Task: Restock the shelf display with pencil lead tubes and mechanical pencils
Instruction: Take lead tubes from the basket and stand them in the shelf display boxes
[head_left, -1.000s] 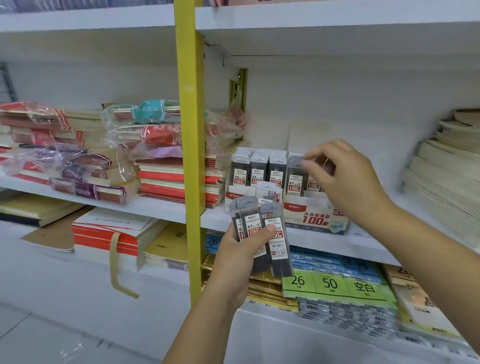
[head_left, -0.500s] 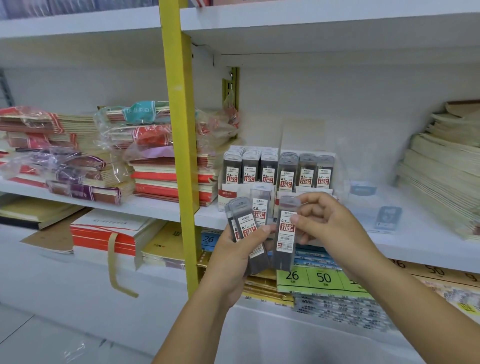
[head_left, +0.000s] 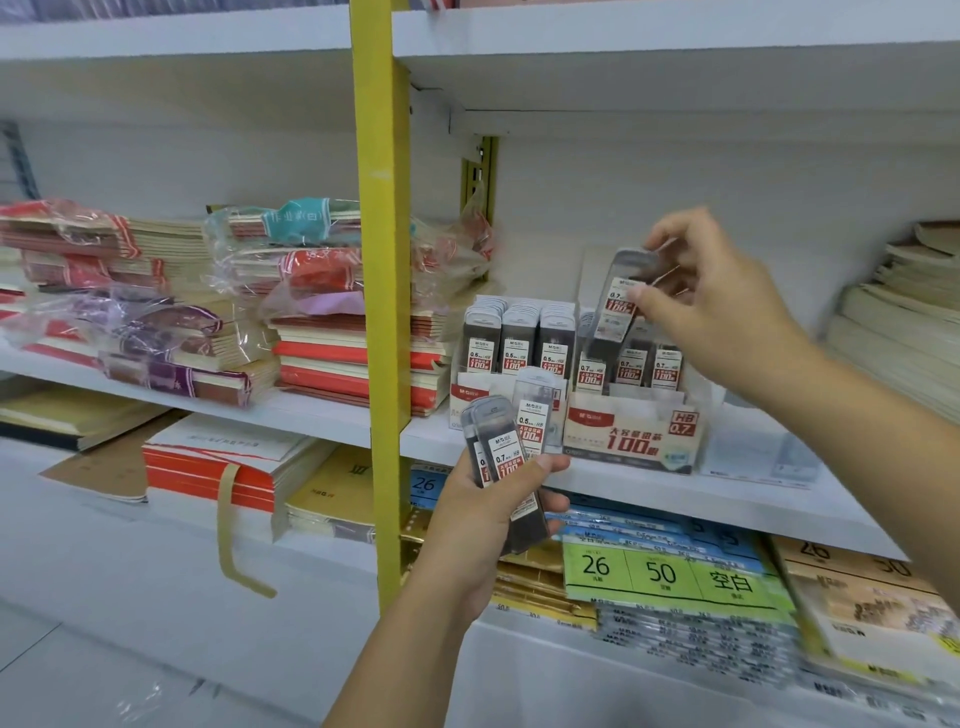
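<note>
- Pinched between my right hand's (head_left: 727, 306) thumb and fingertips is one 0.7 lead tube (head_left: 621, 306), held by its upper half and tilted, cap leaning right, bottom end pointing down-left into the 0.7 display box (head_left: 631, 436).
- That tube hangs just above the box's front row of tubes (head_left: 628, 366), its lower end close to them or touching; I cannot tell which.
- Risk, as I judge it: coming down at this tilt, the tube's bottom edge could catch on a standing cap and knock the front row over, or jam crosswise instead of dropping into a gap.
- Risk: my grip is high on a smooth plastic case, so a nudge against a neighbour could twist it out of my fingers onto the shelf board (head_left: 675, 499) near its front edge, and off.
- My left hand (head_left: 493, 525) is closed around the spare tubes (head_left: 506, 467), thumb across their labels, held in front of the shelf's front edge, below the 0.5 display box (head_left: 511, 353); they fan loosely, so one could slide out while I watch the other hand.
- A single 0.5 tube (head_left: 535, 410) stands just behind my left hand; raising that hand carelessly could topple it.
- Left of the yellow upright (head_left: 382, 260), wrapped notebook stacks (head_left: 156, 312) sit well clear.
</note>
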